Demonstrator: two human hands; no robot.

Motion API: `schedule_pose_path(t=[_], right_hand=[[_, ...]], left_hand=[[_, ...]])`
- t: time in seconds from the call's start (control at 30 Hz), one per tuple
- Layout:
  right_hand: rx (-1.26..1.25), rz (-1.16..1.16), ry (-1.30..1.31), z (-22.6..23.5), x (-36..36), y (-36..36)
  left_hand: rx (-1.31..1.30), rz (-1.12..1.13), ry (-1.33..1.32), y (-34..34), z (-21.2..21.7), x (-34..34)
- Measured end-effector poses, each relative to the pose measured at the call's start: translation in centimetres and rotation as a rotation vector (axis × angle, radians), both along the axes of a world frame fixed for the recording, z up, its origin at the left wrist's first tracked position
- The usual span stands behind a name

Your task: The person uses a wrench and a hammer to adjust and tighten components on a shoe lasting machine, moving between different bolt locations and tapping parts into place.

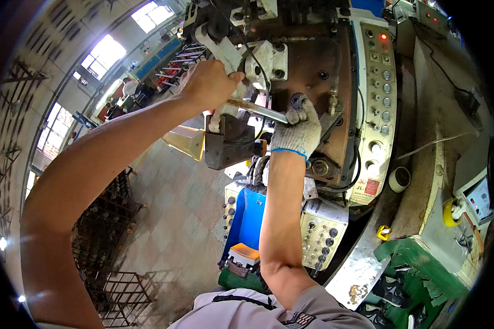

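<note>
Nearest to you, your grey shirt (241, 312) fills the bottom of the view, and both forearms rise from it toward the machine (307, 60). Just past your right elbow sit a small grey box of knobs (321, 233) and, beside it, an orange-topped block (243, 253) on a blue housing (247, 216). To your left, empty wire racks (112, 247) stand on the tiled floor (175, 208).

Higher up, your right hand (297, 127), in a white knit glove with a blue cuff, is closed around the far end of a metal bar (258, 110). Your bare left hand (207, 82) is wrapped tight around the bar's other end, so the bar runs between your fists, tilted slightly down to the right, right against the brown face of the machine. What the bar engages is hidden behind your glove.

As I judge it, you are mid-pull on the bar; nothing shows loosened, removed or set aside, so the work looks unfinished.

Beyond, a tall white panel of buttons (380, 93) runs up the right, and bright windows (104, 55) light the hall.
</note>
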State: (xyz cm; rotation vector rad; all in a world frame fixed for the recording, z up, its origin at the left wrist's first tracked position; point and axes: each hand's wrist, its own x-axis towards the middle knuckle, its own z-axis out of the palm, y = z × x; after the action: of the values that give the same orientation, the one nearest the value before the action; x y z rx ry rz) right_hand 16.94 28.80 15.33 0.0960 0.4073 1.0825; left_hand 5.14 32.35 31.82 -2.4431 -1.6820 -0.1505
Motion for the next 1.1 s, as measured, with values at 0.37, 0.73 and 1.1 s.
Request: schedule_pose_path(t=[0.37, 0.73, 1.1], right_hand=[[0.010, 0.041, -0.008, -0.2, -0.2, -0.3], [0.044, 0.022, -0.021, -0.3, -0.2, -0.2], [-0.052, 0.024, -0.182, -0.8, 0.0, 0.0]], left_hand=[[0.131, -0.083, 0.000, 1.6, -1.4, -1.4], [0.127, -0.049, 0.036, 0.8, -1.1, -1.0], [0.073, -0.006, 0.006, 0.4, -0.7, -1.1]])
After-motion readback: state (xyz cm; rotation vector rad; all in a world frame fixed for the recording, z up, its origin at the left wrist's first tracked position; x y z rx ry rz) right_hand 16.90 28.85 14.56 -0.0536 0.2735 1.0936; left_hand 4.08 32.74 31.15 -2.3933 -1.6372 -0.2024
